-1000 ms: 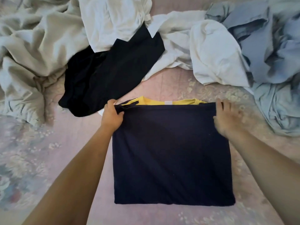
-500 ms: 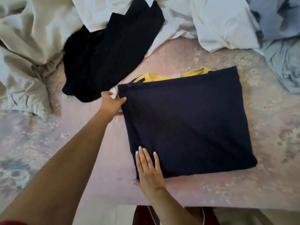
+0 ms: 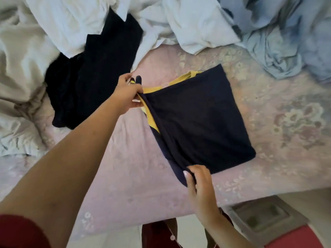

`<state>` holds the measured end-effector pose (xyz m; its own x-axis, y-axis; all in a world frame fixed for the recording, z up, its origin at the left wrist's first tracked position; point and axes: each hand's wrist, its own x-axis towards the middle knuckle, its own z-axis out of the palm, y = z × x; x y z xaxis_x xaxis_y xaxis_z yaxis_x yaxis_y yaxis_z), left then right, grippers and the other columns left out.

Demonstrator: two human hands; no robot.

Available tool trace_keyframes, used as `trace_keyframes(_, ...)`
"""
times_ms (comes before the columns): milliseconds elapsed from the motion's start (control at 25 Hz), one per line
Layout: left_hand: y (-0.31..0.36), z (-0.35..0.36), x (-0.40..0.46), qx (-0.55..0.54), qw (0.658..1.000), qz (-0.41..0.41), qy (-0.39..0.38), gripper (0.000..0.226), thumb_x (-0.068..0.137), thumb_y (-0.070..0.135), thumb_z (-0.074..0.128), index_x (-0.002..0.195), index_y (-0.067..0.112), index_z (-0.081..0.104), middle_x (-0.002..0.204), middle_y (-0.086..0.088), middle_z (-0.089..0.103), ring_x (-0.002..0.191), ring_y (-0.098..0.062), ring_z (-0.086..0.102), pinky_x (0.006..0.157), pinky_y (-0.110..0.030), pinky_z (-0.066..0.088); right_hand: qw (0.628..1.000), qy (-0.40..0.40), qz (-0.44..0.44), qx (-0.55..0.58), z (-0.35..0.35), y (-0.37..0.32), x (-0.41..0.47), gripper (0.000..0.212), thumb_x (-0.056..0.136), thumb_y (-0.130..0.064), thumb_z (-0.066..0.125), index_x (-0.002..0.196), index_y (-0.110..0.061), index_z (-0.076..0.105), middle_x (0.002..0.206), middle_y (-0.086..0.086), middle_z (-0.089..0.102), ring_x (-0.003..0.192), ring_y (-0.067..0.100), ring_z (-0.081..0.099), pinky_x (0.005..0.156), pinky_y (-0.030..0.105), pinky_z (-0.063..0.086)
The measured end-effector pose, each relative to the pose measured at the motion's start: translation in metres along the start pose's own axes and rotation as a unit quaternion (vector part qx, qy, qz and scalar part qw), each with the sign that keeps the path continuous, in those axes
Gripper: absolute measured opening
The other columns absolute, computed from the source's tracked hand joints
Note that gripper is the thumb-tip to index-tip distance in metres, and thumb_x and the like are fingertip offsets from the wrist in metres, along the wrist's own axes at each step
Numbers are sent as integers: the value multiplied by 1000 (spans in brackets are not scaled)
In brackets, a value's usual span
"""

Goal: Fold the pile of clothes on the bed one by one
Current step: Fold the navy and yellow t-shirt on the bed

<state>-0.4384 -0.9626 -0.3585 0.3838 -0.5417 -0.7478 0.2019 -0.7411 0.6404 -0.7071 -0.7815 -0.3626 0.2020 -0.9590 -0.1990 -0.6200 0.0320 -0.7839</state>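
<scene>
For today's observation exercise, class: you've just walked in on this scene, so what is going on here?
A person is folding laundry on a bed covered by a pink floral sheet. The left hand grips one corner of a navy shirt with yellow trim, and the right hand pinches its near edge, lifting that side. A black garment, white clothes and light blue clothes lie unfolded behind.

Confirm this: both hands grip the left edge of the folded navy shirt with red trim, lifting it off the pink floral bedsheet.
Wrong on the trim: the head view shows yellow, not red. Otherwise right: the left hand and right hand grip the left edge of the folded navy shirt, lifting it off the pink floral bedsheet.
</scene>
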Motion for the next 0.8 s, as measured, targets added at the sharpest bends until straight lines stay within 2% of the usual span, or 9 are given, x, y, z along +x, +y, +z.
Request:
trace_keyframes(80, 23, 52, 0, 6, 999, 37, -17, 66, 81, -9, 47, 132, 31, 38, 106, -7, 51, 54, -14, 50, 57, -35, 58, 983, 17, 170, 70, -43, 6, 21, 10, 98, -34, 46, 94, -42, 50, 97, -19, 54, 93, 0, 53, 81, 13, 41)
trace_keyframes(120, 34, 86, 0, 11, 998, 54, -33, 65, 80, -10, 46, 131, 31, 40, 111, -7, 50, 52, -14, 47, 55, -35, 58, 966, 24, 238, 104, -66, 17, 34, 9, 97, -32, 47, 97, -39, 53, 99, -15, 57, 94, 0, 55, 80, 19, 44)
trace_keyframes(200, 49, 143, -1, 26, 995, 85, -36, 60, 81, -11, 45, 129, 25, 43, 108, -4, 50, 46, -13, 43, 48, -34, 58, 946, 20, 296, 129, -101, 39, 57, 15, 98, -31, 45, 107, -27, 57, 100, -9, 59, 93, 4, 55, 75, 22, 43)
trace_keyframes(320, 52, 205, 10, 74, 992, 83, -63, 43, 84, -8, 44, 119, 17, 43, 90, -6, 46, 37, -10, 46, 40, -30, 53, 935, 17, 333, 122, -127, 76, 82, 17, 100, -30, 43, 101, -20, 56, 93, -2, 58, 86, 14, 55, 65, 22, 40)
trace_keyframes(440, 37, 242, 23, 139, 983, 67, -94, 36, 87, -6, 42, 117, 12, 36, 93, -11, 47, 46, -16, 51, 45, -35, 56, 914, -11, 390, 114, -124, 100, 90, 24, 96, -39, 49, 109, -20, 50, 104, -1, 56, 92, 16, 54, 70, 29, 39)
trace_keyframes(560, 33, 256, 31, 146, 983, 78, -77, 34, 88, -4, 42, 115, 13, 32, 82, -12, 48, 46, -18, 51, 50, -38, 58, 940, 24, 333, 71, -122, 108, 82, 33, 94, -35, 54, 122, -19, 48, 106, -7, 52, 95, 11, 52, 74, 22, 38)
trace_keyframes(640, 34, 263, 36, 136, 984, 89, -77, 37, 90, -2, 42, 119, 15, 28, 81, -13, 49, 47, -19, 52, 52, -38, 58, 938, 70, 329, 85, -123, 113, 75, 32, 96, -31, 51, 124, -17, 49, 105, -4, 56, 97, 15, 56, 75, 24, 41)
trace_keyframes(760, 29, 275, 36, 114, 979, 97, -138, 59, 94, 0, 40, 143, 18, 13, 85, -14, 51, 69, -23, 57, 66, -32, 56, 926, 67, 352, 120, -125, 129, 75, 32, 96, -31, 50, 124, -17, 48, 108, -2, 58, 104, 21, 59, 82, 32, 48)
trace_keyframes(800, 25, 275, 29, 123, 970, 145, -154, 62, 96, 3, 40, 147, 19, 11, 93, -11, 53, 82, -22, 57, 73, -28, 52, 935, 63, 340, 79, -126, 132, 76, 34, 95, -28, 52, 126, -14, 48, 111, 2, 58, 106, 24, 58, 84, 35, 50)
